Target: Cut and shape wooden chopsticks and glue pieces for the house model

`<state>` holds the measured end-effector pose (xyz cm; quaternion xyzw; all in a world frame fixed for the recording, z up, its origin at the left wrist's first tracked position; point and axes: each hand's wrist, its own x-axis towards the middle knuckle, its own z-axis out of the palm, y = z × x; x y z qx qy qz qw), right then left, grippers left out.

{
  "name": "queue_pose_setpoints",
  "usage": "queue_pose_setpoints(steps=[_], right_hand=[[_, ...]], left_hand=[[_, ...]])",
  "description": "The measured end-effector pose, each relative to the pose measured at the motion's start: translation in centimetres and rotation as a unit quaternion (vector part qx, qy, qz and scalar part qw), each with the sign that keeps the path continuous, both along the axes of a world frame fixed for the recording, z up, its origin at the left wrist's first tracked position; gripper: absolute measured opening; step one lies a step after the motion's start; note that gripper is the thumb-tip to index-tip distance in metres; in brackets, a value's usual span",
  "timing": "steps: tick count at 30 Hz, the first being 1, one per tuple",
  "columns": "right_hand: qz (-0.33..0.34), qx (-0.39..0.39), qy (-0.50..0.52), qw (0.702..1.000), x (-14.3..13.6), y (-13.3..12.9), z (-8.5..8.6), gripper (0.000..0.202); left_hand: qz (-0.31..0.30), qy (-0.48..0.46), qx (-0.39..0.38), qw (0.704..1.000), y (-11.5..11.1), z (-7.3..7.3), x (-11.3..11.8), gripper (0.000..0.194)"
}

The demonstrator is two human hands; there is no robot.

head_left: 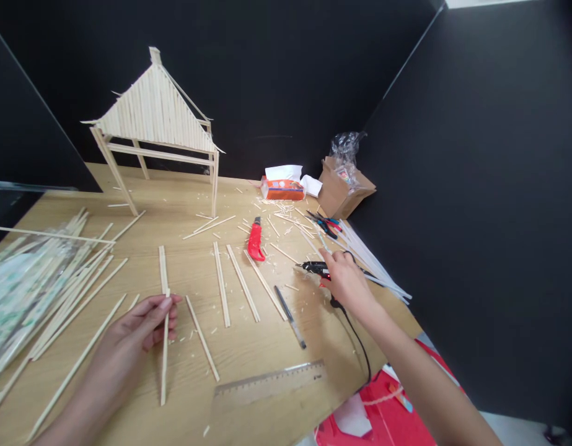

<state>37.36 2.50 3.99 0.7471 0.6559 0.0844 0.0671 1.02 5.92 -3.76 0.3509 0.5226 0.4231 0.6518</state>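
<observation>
My left hand [149, 325] pinches a pale wooden stick [164, 365] between thumb and fingers, low over the table. Just beyond its fingertips lies a joined pair of sticks [163, 266]; whether the held stick touches it, I cannot tell. At the right, my right hand [348, 279] is closed around the body of a black hot glue gun [313, 267], its nozzle pointing left and its palm side hidden. Between the hands lie a single stick [202, 337], several stick strips [222, 285], a black pen [290, 317] and a red utility knife [255, 240].
A stick-built house frame with a slatted roof [150, 108] stands at the back left. Bagged and loose sticks [30, 291] cover the left side. A clear ruler [269, 381] lies in front. Pliers [325, 224], a tissue pack [283, 189] and a cardboard box [339, 189] sit back right.
</observation>
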Motion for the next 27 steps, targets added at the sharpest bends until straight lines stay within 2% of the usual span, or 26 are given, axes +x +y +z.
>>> queue_pose_setpoints(steps=[2,8,14,21,24,27], right_hand=[[-0.001,0.009,-0.027,1.000,-0.2,-0.1,0.3,0.066],[-0.023,0.029,-0.073,0.997,0.7,-1.1,0.9,0.060],[-0.001,0.028,-0.075,0.997,0.1,-0.9,0.0,0.061],[0.021,0.028,-0.089,0.995,-0.3,-1.5,-0.4,0.054],[0.015,0.033,-0.091,0.995,-0.2,-1.8,-0.8,0.053],[0.007,0.038,-0.091,0.995,-0.2,-2.0,-1.0,0.053]], left_hand=[[0.001,-0.003,-0.005,1.000,-0.1,0.3,0.1,0.037],[0.004,0.012,-0.034,0.999,-0.3,1.1,0.3,0.046],[0.005,0.007,-0.033,0.999,0.0,0.3,0.0,0.043],[0.033,0.000,-0.052,0.998,-0.6,2.0,0.6,0.040],[0.060,-0.008,-0.065,0.996,-0.7,2.0,0.7,0.042],[0.052,-0.013,-0.054,0.997,-0.6,1.8,0.6,0.042]])
